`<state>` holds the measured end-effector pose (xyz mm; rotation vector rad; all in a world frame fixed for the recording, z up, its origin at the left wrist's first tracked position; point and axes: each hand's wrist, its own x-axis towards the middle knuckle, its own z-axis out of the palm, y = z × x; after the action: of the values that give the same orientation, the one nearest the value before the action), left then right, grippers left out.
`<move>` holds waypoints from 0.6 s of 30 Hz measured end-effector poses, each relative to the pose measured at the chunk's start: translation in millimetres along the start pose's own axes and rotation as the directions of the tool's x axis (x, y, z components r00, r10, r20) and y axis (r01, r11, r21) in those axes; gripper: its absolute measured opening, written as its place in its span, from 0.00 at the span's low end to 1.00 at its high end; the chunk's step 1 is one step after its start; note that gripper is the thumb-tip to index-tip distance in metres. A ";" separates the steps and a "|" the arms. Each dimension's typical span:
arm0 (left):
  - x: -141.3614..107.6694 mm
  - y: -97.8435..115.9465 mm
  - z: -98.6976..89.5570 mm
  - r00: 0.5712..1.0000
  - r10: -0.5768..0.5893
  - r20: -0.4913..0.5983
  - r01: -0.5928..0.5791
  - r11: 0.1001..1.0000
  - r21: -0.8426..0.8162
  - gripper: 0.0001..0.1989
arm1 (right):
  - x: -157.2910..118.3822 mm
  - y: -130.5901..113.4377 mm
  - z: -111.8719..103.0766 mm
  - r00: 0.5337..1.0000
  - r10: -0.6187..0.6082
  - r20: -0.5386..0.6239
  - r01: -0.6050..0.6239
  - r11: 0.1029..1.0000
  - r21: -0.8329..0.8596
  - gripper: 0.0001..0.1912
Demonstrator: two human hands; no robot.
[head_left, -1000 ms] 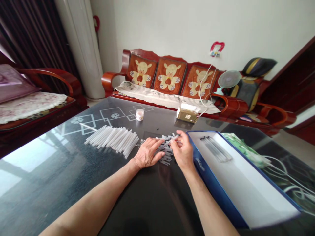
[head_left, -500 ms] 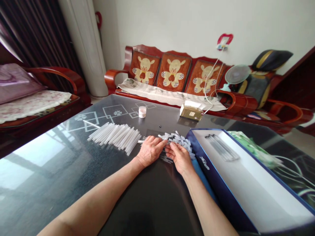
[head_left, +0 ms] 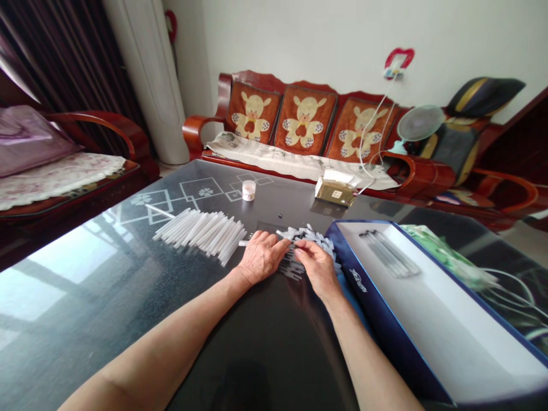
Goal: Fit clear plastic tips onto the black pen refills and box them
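On the dark glossy table (head_left: 257,319), my left hand (head_left: 264,257) is closed around a thin pale tube (head_left: 243,244), whose end sticks out on its left side. My right hand (head_left: 314,267) is beside it, thumb and fingers pinched at the edge of a pile of small whitish pieces (head_left: 314,235); what the fingertips hold is too small to name. Several slim clear pieces (head_left: 293,270) lie between and below the hands. To the left lies a wide row of white tubes (head_left: 201,229).
A blue box (head_left: 428,308) with a white inside holds several thin tubes (head_left: 391,257) at the right. Beyond it lies a green plastic bag (head_left: 449,257) with cables. A small cup (head_left: 249,190) and tissue box (head_left: 336,191) stand farther back.
My right hand's fingers have drawn slightly away from the left hand, and more of the slim pieces show between them. The view has shifted a little.
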<state>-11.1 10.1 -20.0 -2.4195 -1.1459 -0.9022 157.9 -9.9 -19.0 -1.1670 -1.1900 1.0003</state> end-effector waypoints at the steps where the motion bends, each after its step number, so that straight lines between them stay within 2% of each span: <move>1: 0.0 -0.2 0.0 1.000 -0.003 0.004 0.003 1.000 -0.002 0.15 | -0.4 -0.4 -0.1 1.000 -0.006 -0.002 0.006 1.000 -0.012 0.17; 7: -0.2 -0.8 0.5 1.000 -0.001 0.013 0.001 1.000 -0.016 0.15 | -1.8 -2.0 0.5 0.999 0.045 -0.027 -0.049 0.983 -0.178 0.17; 11: -0.4 -1.4 1.0 1.000 0.002 0.011 -0.002 1.000 -0.022 0.15 | -1.9 -1.7 2.0 1.000 0.018 -0.024 -0.021 0.991 -0.136 0.15; 14: -0.8 -2.1 1.7 1.000 -0.002 -0.001 0.002 1.000 -0.020 0.15 | -2.9 -2.2 1.6 1.000 0.014 0.019 -0.012 0.996 -0.088 0.19; 16: -1.0 -2.3 1.9 1.000 0.001 -0.001 -0.001 1.000 -0.020 0.15 | -3.5 -2.7 0.7 0.999 0.031 0.019 -0.030 0.995 -0.093 0.21; 18: -1.1 -2.2 1.7 1.000 0.010 0.003 -0.010 1.000 -0.027 0.15 | -3.2 -2.4 -0.1 0.998 0.060 0.000 -0.059 0.990 -0.130 0.19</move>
<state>-12.7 11.7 -22.0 -2.4465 -1.1292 -0.9164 157.6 -13.4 -17.1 -1.3105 -1.2451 0.9817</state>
